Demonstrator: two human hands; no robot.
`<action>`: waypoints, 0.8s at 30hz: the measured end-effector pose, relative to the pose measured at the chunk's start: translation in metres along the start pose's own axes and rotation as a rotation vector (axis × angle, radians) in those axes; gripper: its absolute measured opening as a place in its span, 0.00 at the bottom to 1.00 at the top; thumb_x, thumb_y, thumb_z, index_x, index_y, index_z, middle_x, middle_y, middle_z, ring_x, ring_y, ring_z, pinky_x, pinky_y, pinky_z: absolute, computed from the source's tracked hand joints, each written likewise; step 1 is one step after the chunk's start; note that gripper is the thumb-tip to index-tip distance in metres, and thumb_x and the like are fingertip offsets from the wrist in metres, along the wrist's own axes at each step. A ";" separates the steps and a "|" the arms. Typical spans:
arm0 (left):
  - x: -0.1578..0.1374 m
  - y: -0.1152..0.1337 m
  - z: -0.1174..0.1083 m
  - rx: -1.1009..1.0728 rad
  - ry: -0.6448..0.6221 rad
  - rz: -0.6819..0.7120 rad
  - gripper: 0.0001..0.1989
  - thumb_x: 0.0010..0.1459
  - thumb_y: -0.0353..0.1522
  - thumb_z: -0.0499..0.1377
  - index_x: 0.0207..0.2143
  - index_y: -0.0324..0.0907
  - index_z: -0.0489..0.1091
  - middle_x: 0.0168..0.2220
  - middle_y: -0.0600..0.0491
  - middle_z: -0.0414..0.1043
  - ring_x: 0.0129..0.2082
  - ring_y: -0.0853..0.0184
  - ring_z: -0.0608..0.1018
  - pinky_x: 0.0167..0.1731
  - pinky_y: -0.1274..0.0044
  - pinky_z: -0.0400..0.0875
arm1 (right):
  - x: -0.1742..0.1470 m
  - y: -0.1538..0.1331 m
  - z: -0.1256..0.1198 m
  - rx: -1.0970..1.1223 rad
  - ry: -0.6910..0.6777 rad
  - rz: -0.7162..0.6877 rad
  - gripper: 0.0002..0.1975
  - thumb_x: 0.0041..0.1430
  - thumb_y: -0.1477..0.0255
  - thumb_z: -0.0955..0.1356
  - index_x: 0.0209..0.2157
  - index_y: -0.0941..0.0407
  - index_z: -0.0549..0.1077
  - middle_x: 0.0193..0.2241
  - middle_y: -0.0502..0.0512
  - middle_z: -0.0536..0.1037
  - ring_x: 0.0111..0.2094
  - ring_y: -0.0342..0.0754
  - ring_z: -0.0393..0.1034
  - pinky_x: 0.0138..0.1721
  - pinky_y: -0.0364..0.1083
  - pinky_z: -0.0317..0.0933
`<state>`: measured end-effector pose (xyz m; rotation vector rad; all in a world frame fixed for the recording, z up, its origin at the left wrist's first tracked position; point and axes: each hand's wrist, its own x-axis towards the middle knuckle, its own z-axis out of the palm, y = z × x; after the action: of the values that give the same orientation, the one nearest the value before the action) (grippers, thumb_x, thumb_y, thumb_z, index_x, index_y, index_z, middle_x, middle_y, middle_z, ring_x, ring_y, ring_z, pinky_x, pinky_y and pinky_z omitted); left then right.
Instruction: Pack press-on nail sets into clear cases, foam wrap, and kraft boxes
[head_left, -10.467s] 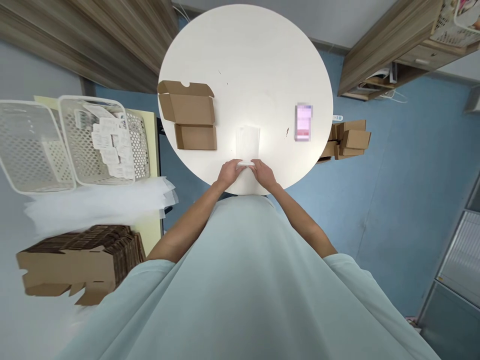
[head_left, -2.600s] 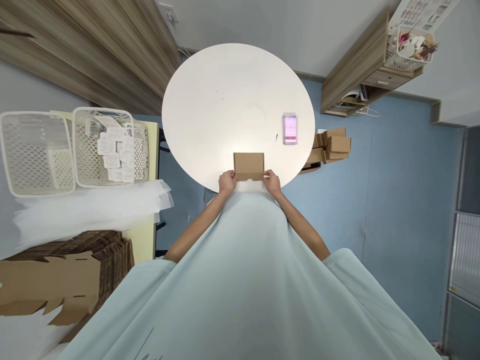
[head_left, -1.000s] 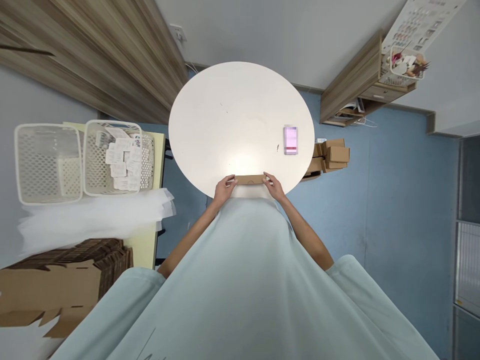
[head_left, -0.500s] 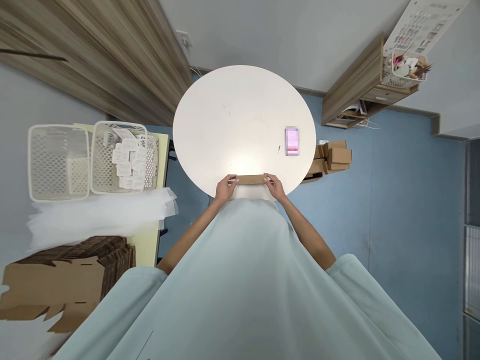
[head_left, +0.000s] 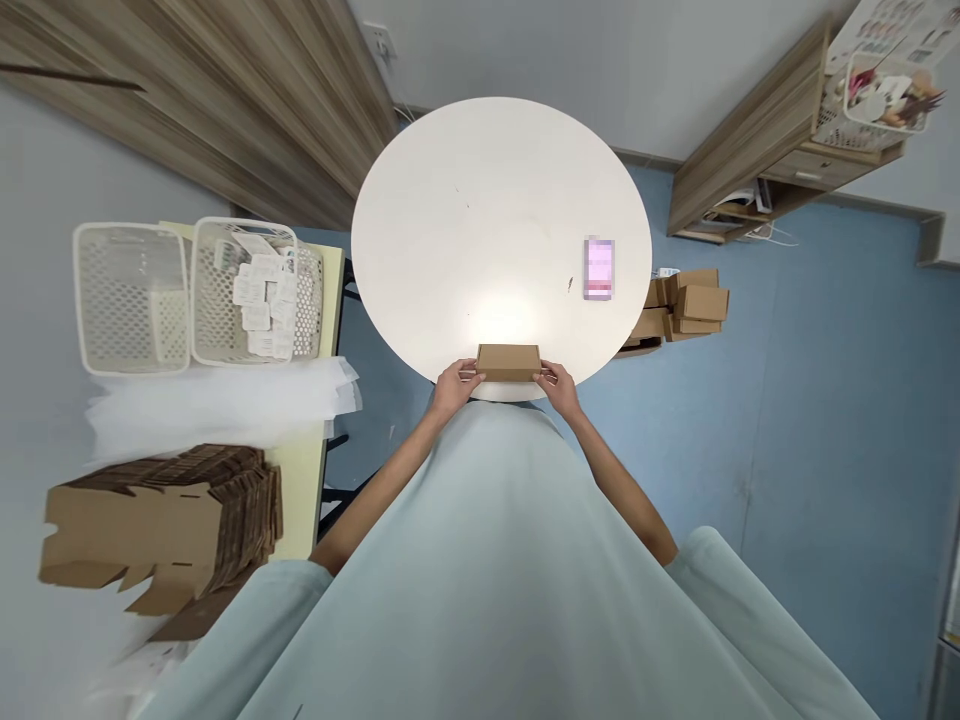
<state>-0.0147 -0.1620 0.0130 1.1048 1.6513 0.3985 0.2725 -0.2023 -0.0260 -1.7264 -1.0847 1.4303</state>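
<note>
A small brown cardboard box (head_left: pixel 508 362), closed, is at the near edge of the white round table (head_left: pixel 480 210). My left hand (head_left: pixel 454 388) grips its left end, thumb on the near side and fingers behind. At the right end my right hand (head_left: pixel 559 388) holds it in the same way. The box's top and its near side both show. What is inside it cannot be seen.
A phone with a blurred screen (head_left: pixel 599 269) lies on the table's right. To the left, a side table holds white baskets (head_left: pixel 244 290), white sheets (head_left: pixel 225 405) and stacked flat cardboard (head_left: pixel 150 525). Several cardboard boxes (head_left: pixel 694 303) are piled at right, near a wooden cabinet (head_left: pixel 750 130).
The box has turned in my hands: a narrow side showed before, and now its broad top shows too. Both hands keep hold of its ends. The whole view has shifted slightly.
</note>
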 end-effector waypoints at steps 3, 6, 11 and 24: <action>-0.006 -0.009 0.010 0.037 -0.019 -0.020 0.21 0.60 0.34 0.70 0.56 0.43 0.79 0.61 0.44 0.83 0.54 0.53 0.87 0.56 0.63 0.82 | -0.011 0.013 0.002 -0.040 0.010 -0.002 0.31 0.61 0.49 0.76 0.61 0.51 0.81 0.59 0.63 0.80 0.58 0.60 0.78 0.65 0.63 0.73; -0.009 -0.016 0.019 0.084 -0.055 -0.065 0.21 0.62 0.34 0.68 0.58 0.42 0.79 0.62 0.44 0.82 0.54 0.52 0.87 0.56 0.63 0.82 | -0.016 0.023 0.006 -0.059 0.037 0.038 0.30 0.62 0.50 0.75 0.60 0.52 0.82 0.60 0.64 0.81 0.56 0.60 0.79 0.63 0.63 0.74; -0.015 -0.020 0.028 0.120 -0.087 -0.076 0.25 0.65 0.32 0.63 0.63 0.42 0.79 0.63 0.44 0.82 0.52 0.51 0.87 0.61 0.62 0.79 | -0.023 0.030 0.012 -0.018 0.086 0.121 0.32 0.63 0.51 0.73 0.60 0.55 0.83 0.59 0.64 0.84 0.51 0.59 0.82 0.64 0.63 0.73; -0.083 -0.012 0.042 -0.151 0.137 0.102 0.25 0.67 0.39 0.62 0.63 0.40 0.79 0.52 0.46 0.87 0.49 0.53 0.88 0.57 0.64 0.81 | -0.064 -0.011 -0.013 0.153 0.071 0.000 0.37 0.56 0.46 0.77 0.61 0.52 0.84 0.65 0.56 0.81 0.60 0.63 0.80 0.67 0.65 0.72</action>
<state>0.0181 -0.2465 0.0364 1.0703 1.6583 0.6668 0.2785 -0.2540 0.0155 -1.6553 -0.9130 1.4032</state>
